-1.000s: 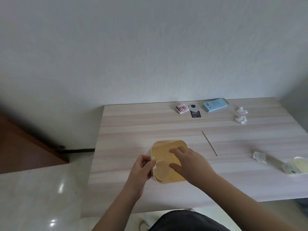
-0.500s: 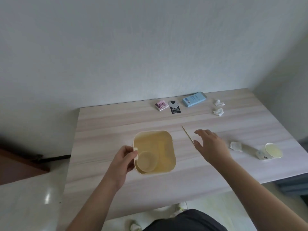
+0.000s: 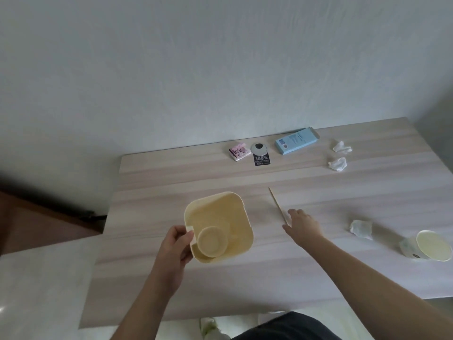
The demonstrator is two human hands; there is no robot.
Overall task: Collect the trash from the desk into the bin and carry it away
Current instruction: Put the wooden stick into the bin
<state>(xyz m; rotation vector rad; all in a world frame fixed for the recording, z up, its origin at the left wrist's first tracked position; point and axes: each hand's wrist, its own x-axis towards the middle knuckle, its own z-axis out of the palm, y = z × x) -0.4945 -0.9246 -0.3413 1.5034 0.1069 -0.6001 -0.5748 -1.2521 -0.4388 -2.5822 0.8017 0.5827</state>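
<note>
A pale yellow bin [image 3: 228,207] stands on the wooden desk [image 3: 171,177], with a round yellow lid [image 3: 212,241] lying inside it. My left hand [image 3: 175,244] grips the bin's near-left rim. My right hand [image 3: 302,224] reaches over the desk with fingers spread, its fingertips at the lower end of a thin wooden stick [image 3: 275,201]. Trash lies around: a crumpled tissue [image 3: 360,228], a tipped paper cup [image 3: 427,245], and two tissue wads [image 3: 339,164] at the back right.
Along the back edge lie a pink packet [image 3: 239,150], a black tag with a round silver piece [image 3: 261,154] and a blue box [image 3: 295,143]. A white wall stands behind the desk. Pale floor and a brown surface [image 3: 29,224] lie to the left.
My right hand left the bin's inside and moved right to the stick. The view shifted right, and the lid now shows inside the bin. My left hand kept its grip on the rim.
</note>
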